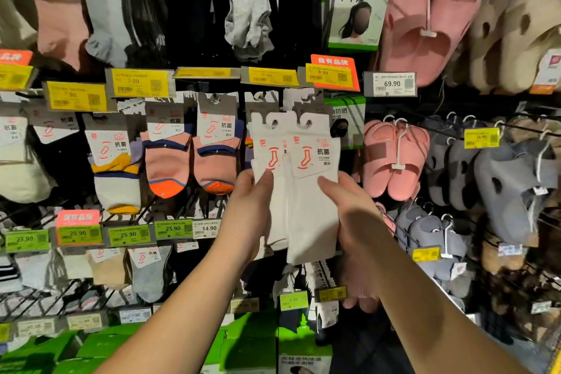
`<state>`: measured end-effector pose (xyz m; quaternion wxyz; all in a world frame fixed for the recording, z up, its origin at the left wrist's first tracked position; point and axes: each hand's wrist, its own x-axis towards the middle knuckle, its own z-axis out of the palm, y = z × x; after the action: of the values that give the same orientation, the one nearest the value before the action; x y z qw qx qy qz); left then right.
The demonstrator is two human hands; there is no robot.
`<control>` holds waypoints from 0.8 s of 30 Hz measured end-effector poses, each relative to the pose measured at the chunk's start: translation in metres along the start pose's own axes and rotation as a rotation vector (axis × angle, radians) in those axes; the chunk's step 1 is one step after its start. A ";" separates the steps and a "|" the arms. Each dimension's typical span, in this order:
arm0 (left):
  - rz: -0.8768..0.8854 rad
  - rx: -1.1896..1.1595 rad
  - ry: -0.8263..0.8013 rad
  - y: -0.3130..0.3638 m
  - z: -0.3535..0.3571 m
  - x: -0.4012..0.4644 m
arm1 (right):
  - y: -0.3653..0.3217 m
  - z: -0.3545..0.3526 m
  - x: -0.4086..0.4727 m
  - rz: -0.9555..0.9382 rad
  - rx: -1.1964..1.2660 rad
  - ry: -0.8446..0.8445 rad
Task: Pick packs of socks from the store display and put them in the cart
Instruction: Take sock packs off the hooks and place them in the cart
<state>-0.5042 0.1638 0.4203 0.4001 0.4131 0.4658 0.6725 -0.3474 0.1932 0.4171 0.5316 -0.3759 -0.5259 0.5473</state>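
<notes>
Two packs of white socks with white card headers are held up in front of the store display. My left hand grips the left white pack at its side, thumb on the front. My right hand grips the right white pack, which overlaps the left one. Both card hooks sit free of the display pegs, just below the row of hanging packs. No cart is in view.
Pink-and-orange sock packs hang to the left on pegs. Pink slippers and grey slippers hang to the right. Yellow price tags line the rail above. Green boxes sit below.
</notes>
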 end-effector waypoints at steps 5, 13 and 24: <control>0.074 0.008 0.074 0.003 -0.009 0.001 | -0.019 -0.013 0.027 -0.039 -0.050 0.083; 0.079 -0.048 0.073 0.008 -0.013 0.001 | -0.027 -0.025 0.089 -0.075 -0.250 0.123; 0.068 -0.025 0.067 0.010 -0.005 0.001 | -0.015 -0.019 0.136 0.039 -0.501 0.215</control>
<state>-0.5110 0.1605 0.4285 0.3663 0.4008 0.4562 0.7051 -0.3467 0.3281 0.4489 0.4642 -0.5618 -0.5779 0.3674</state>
